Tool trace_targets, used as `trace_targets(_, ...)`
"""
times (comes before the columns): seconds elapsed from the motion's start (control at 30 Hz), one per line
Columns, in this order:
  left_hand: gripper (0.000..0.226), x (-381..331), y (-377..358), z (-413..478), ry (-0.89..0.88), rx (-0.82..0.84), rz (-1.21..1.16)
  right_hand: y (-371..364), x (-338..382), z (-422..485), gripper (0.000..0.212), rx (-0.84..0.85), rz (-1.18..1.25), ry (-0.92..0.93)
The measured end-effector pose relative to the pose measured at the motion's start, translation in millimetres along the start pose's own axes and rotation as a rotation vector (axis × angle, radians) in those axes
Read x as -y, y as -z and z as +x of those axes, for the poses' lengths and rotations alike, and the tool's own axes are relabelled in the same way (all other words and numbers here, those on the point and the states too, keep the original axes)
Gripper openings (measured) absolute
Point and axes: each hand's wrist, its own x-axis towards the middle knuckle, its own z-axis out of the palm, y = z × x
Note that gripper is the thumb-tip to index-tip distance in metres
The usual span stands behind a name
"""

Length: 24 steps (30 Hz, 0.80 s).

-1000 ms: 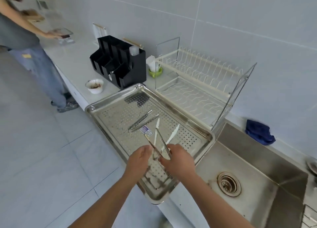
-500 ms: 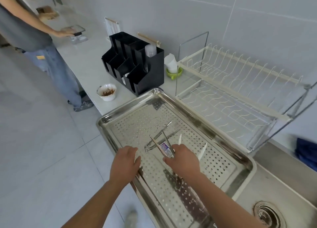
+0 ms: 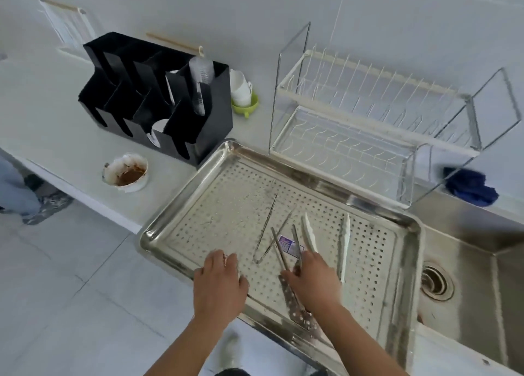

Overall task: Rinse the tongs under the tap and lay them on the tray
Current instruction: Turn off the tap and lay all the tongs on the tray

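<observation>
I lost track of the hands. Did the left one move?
Yes. The left hand moved left along the tray's near rim, away from the tongs in the right hand.

Nothing here can be read. A small purple-and-white sticker [image 3: 287, 244] shows between the arms of the slim steel tongs [image 3: 278, 244], its print too blurred. The clear plastic measuring cup [image 3: 200, 72] bears faint graduation lines, none legible.

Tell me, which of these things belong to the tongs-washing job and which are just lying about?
Job: tongs, gripped by the right hand; tray; sink.
Lying about: black organiser; dirty bowl; dish rack; blue cloth; white cups; thin tweezers and white-tipped tongs on the tray.
</observation>
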Motion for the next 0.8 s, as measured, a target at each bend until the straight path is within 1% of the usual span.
trace_targets(0.2, 0.044, 6.8, 5.0, 4.9, -0.044, 0.022, 0.068, -2.2, 10.1, -3.1, 0.061, -0.052, -0.039, -0.08)
trace_targets(0.4, 0.039, 5.5, 4.6, 3.2, -0.039, 0.012, 0.074, -1.8, 9.9, -6.0, 0.068, -0.061, -0.009, -0.067)
trace_targets(0.5, 0.037, 5.1, 5.8, 2.5, -0.026, 0.015, 0.047, -0.8, 5.4, -8.5, 0.065, -0.046, -0.007, -0.053)
trace_targets(0.6, 0.041, 3.0, 8.0, 6.3, -0.018, 0.014, 0.003, -5.2, -0.5, -12.8, 0.055, -0.051, 0.01, -0.033)
trace_targets(0.73, 0.055, -9.2, 13.6, 25.1, -0.098, 0.001, -0.071, -12.6, -7.5, -15.9, 0.041, -0.05, 0.023, -0.03)
trace_targets(0.8, 0.067, -20.6, 16.9, 39.5, -0.146, 0.007, -0.113, -15.3, -7.3, -20.5, 0.038, -0.056, 0.027, -0.05)
